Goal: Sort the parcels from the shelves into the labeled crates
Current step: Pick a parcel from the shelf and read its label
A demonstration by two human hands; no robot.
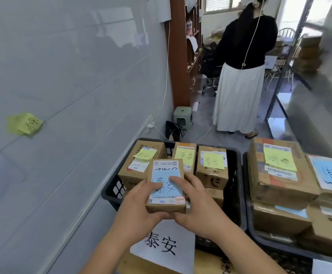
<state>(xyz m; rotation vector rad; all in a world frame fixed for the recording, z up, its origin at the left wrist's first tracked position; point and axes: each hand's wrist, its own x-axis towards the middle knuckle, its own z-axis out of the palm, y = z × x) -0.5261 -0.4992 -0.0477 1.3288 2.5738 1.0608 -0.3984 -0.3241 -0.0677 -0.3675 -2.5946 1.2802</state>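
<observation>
both hands (173, 210) grip small parcel (166, 186) | over black crate (109, 191) | stacked boxes (212, 167) beneath

Both hands (169, 212) held a parcel (166, 186) over the left crate (109, 191); a second crate (249, 224) sat just right.

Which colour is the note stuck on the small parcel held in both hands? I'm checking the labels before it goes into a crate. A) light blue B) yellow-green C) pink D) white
A: the small parcel, gripped by the left hand and right hand over the black crate, carries a light blue note, unlike the yellow-green notes on the boxes behind it.
</observation>
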